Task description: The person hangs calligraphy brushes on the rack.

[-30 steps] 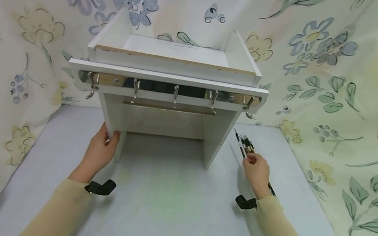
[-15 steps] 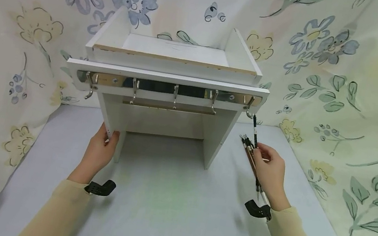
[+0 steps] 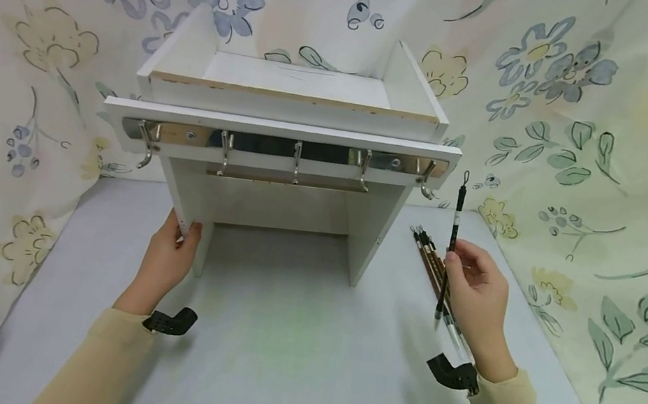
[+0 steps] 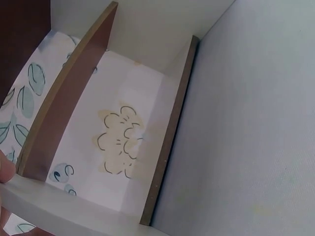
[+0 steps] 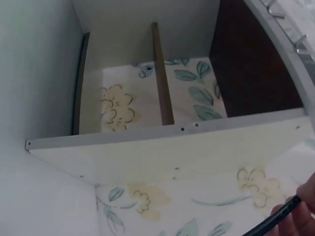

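A white shelf unit (image 3: pixel 285 129) stands on the table, with a shiny rail of several metal hooks (image 3: pixel 296 162) along its front. At the shelf's left side panel, my left hand (image 3: pixel 164 265) grips the front edge low down. My right hand (image 3: pixel 479 297), right of the shelf, pinches a black-handled calligraphy brush (image 3: pixel 454 233) about upright, hanging loop at the top and pale tip down. The brush's dark handle (image 5: pixel 278 216) also shows at the lower right of the right wrist view. Behind it, several more brushes (image 3: pixel 430 261) lie together, partly hidden by the right hand.
An open white tray-like top (image 3: pixel 301 82) sits above the hook rail. Below the rail, the shelf is open at the front between its side panels (image 3: pixel 376 228). Floral cloth (image 3: pixel 573 157) hangs behind and on both sides of the pale table (image 3: pixel 274 356).
My right hand has lifted one brush away from the others, moved right, and turned it upright. My left hand keeps its grip on the shelf. The head view has shifted slightly.
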`<state>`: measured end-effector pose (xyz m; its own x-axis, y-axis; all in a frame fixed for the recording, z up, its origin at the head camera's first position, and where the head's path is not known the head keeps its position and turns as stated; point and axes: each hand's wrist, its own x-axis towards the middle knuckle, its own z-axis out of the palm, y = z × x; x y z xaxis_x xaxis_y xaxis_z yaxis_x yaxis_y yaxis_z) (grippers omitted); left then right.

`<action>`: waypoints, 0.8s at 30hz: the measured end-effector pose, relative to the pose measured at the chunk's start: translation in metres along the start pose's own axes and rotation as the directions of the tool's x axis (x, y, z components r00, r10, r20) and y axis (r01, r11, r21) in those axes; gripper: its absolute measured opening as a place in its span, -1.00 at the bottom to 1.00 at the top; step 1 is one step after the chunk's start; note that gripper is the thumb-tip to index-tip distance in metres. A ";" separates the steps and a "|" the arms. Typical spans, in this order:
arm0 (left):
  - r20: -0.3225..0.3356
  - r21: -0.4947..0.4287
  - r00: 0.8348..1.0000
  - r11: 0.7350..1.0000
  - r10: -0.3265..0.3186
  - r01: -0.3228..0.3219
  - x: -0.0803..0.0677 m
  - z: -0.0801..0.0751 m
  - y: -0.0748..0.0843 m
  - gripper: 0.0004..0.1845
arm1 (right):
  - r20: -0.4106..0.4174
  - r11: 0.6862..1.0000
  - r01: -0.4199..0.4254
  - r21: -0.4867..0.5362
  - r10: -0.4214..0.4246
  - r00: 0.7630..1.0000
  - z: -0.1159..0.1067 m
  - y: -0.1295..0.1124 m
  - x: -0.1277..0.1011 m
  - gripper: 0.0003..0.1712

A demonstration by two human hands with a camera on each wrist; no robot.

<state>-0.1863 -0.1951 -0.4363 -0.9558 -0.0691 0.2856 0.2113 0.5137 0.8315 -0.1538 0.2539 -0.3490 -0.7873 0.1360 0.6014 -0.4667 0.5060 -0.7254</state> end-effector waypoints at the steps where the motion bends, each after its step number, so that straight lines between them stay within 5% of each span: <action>1: -0.002 0.001 1.000 1.000 0.002 -0.002 0.000 0.000 0.000 -0.45 | -0.006 0.999 0.037 0.011 -0.037 0.999 0.000 -0.003 -0.002 -0.76; 6: 0.000 0.000 1.000 1.000 0.002 -0.002 0.000 0.001 -0.002 -0.44 | -0.008 0.962 0.246 0.115 -0.247 0.969 0.004 -0.012 -0.007 -0.79; 11: -0.001 0.005 1.000 1.000 -0.005 0.005 0.001 0.000 -0.002 -0.44 | 0.004 0.916 0.393 0.080 -0.394 0.919 0.007 -0.011 -0.009 -0.74; 18: 0.002 0.003 1.000 1.000 0.002 -0.002 0.001 0.000 -0.002 -0.44 | 0.037 0.879 0.476 0.022 -0.476 0.878 0.009 -0.006 -0.011 -0.73; 24: -0.001 -0.004 1.000 1.000 0.014 -0.014 0.001 0.001 -0.003 -0.45 | 0.042 0.878 0.479 0.010 -0.479 0.877 0.009 -0.005 -0.010 -0.71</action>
<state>-0.1878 -0.1961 -0.4392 -0.9526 -0.0632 0.2977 0.2253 0.5113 0.8294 -0.1474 0.2423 -0.3540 -0.4842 -0.1590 0.8604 -0.7908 0.5004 -0.3526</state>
